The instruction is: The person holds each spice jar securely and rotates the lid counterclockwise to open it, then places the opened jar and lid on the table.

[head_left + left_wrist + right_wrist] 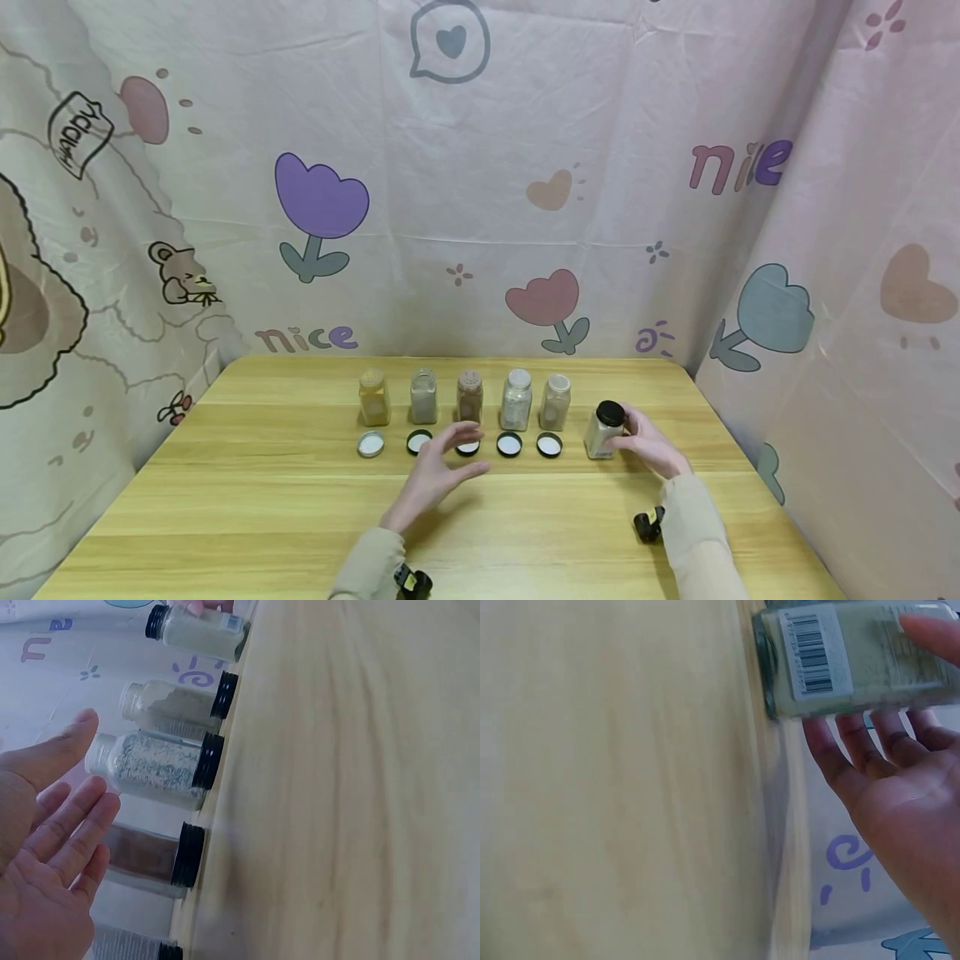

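At the right end of a row of glass spice jars stands a spice jar (603, 435) with its black lid on and pale contents inside. My right hand (647, 443) holds it from the right side, thumb in front and fingers behind. In the right wrist view a barcode label (813, 652) shows near its base. My left hand (435, 473) hovers over the table in front of the brown-filled jar (470, 398), thumb and fingers spread, holding nothing. It partly covers one lid (468, 448) in the head view.
Other uncapped jars line the back: a yellow one (374, 400), a grey one (423, 398), a flecked one (516, 402) and a pale one (555, 403). Upturned lids lie before them, including a black lid (509, 444). A printed curtain (450, 208) hangs behind the wooden table (247, 500).
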The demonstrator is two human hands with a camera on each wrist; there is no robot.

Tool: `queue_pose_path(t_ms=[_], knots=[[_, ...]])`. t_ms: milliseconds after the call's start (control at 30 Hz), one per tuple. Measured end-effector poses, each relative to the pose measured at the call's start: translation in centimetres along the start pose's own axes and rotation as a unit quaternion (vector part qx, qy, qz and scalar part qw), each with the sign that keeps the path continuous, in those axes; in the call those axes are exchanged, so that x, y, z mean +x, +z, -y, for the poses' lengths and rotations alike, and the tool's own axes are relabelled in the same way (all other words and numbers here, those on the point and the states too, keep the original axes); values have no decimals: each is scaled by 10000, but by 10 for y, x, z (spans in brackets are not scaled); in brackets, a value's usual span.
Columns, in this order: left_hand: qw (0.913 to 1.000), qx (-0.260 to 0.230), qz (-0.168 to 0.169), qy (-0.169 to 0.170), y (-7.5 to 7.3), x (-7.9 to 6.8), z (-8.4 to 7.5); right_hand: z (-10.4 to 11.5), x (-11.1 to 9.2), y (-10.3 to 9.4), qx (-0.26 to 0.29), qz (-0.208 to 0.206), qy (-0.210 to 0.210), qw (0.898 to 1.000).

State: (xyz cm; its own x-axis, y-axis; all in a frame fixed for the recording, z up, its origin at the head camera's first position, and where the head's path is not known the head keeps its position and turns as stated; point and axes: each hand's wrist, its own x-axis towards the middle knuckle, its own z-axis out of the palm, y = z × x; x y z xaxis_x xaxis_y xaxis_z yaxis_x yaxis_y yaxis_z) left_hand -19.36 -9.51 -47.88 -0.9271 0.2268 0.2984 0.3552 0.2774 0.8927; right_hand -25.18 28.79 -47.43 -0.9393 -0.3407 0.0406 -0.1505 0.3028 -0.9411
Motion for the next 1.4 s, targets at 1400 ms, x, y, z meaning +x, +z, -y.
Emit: queue_pose_path(t_ms=[1400], knots=[[9994,-80,-341,67,-5,2,-6,44,14,106,-794,880,-925,9886]])
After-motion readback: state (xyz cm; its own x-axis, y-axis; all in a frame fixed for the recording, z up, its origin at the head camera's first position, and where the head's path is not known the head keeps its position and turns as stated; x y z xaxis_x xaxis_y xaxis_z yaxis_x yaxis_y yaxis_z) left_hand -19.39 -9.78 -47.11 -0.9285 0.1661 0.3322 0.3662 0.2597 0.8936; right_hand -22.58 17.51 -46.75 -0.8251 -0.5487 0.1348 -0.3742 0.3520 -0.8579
